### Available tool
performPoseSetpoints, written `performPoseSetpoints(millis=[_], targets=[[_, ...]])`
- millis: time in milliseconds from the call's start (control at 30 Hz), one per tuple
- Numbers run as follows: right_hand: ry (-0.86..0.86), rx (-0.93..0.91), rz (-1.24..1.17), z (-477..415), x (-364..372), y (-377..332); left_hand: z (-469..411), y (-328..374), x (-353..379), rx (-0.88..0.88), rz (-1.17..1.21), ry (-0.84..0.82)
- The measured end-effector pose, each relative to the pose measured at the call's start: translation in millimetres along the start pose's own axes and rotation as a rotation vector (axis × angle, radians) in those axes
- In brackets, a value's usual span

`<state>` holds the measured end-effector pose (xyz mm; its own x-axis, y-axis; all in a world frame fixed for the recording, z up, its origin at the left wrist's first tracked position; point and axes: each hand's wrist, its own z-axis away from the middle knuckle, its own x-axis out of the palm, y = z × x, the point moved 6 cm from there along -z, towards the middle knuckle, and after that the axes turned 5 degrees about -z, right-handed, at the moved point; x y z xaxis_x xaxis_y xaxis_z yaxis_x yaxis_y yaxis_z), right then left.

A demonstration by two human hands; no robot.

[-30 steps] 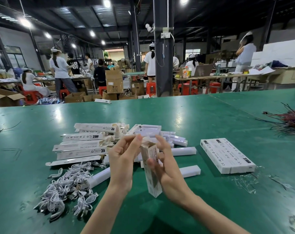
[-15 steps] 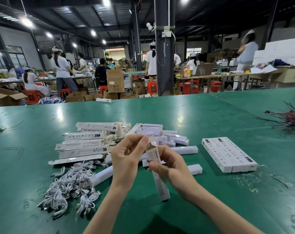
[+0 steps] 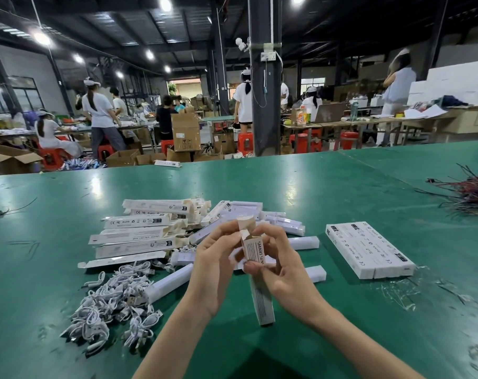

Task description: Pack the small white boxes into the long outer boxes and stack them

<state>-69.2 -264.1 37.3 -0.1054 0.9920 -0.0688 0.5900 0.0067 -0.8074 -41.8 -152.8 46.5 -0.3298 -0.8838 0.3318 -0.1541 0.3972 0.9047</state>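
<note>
Head view. You hold one long white printed cardboard outer box (image 3: 260, 292) upright between both hands, close in front of you over the green tabletop (image 3: 328, 192). Your right hand (image 3: 287, 274) clamps curled fingers round the box's upper half, thumb across the printed face. Your left hand (image 3: 214, 269) pinches a small side flap at the box's open upper end. The brown-lined top flap (image 3: 246, 223) stands up, untucked. Whether the lower end touches the table cannot be told. To the left lies a pile of open long white cartons (image 3: 139, 236). Just in front of it is a heap of coiled white cables (image 3: 112, 305). Plain small white boxes (image 3: 304, 242) lie behind and beside your hands. Well to the right lies a flat block of closed long white boxes (image 3: 369, 250), side by side. A bundle of dark wires (image 3: 472, 195) sits at the far right edge.
</note>
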Motion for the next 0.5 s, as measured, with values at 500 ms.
performPoseSetpoints(millis=[500], targets=[[-0.042,0.005,0.061,-2.6,2.2,-9.2,-1.6,-1.5,9.7,-0.177,0.016,-0.148]])
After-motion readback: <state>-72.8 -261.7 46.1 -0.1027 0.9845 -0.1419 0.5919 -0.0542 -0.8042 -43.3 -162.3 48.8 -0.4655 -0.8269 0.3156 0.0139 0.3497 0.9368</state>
